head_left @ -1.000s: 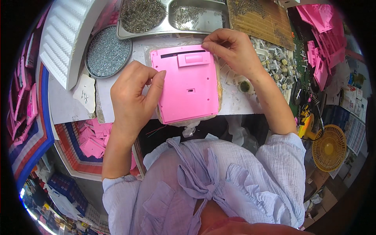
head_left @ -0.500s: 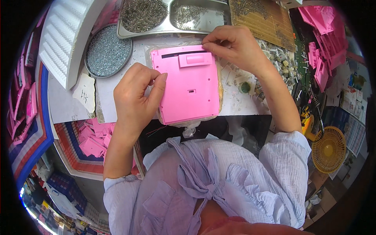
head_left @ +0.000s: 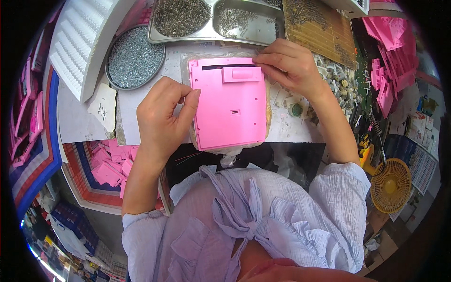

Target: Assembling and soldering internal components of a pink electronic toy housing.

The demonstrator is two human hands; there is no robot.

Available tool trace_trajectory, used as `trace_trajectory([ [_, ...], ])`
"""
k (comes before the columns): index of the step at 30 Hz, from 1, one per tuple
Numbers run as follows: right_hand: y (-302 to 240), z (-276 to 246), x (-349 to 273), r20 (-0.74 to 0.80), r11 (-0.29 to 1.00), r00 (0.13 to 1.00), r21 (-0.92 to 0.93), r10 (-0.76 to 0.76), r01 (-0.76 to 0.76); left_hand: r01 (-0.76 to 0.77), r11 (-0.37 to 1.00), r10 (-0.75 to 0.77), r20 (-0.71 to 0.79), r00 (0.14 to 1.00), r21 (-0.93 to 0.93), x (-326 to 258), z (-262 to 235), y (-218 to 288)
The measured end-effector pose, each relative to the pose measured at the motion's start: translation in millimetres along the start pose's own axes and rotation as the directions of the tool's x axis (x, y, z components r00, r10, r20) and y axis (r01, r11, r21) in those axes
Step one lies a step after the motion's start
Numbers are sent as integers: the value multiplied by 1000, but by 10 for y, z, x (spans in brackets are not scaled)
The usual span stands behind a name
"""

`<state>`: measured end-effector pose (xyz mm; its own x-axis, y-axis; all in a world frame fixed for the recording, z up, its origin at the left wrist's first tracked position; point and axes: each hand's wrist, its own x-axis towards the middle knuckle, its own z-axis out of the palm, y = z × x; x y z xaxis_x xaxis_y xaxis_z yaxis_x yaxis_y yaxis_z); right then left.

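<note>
The pink panel (head_left: 231,104) is lying on the surface (head_left: 84,117), a bowl of screws (head_left: 135,57) at ten o'clock. Left hand (head_left: 162,117) is curling against its nine o'clock edge; right hand (head_left: 289,66) is pinching its one o'clock corner. It looks light, stiff, slick, best gripped by the edges.

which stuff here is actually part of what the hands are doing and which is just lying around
In hand:
- pink plastic panel, flat on the table
- left hand, at its left edge
- right hand, at its top right corner

Lying about:
- round dish of screws
- metal tray
- yellow fan
- loose pink parts
</note>
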<state>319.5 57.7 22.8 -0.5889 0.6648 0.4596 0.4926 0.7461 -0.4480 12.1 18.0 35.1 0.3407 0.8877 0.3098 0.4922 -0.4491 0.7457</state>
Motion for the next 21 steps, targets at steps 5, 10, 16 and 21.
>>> trace_trajectory([
  [5,-29,-4,88,42,994,999,-101,-27,31,0,1000,0,6,1000,0,21,2,47],
  [10,-29,59,86,66,992,998,-129,21,-13,-48,999,48,28,998,-4,30,17,91],
  [16,-138,46,27,36,930,933,66,359,-360,-148,989,150,122,981,-17,-17,109,177],
  [21,-275,-148,31,95,453,715,714,693,-533,-101,995,96,194,976,16,-33,82,186],
])
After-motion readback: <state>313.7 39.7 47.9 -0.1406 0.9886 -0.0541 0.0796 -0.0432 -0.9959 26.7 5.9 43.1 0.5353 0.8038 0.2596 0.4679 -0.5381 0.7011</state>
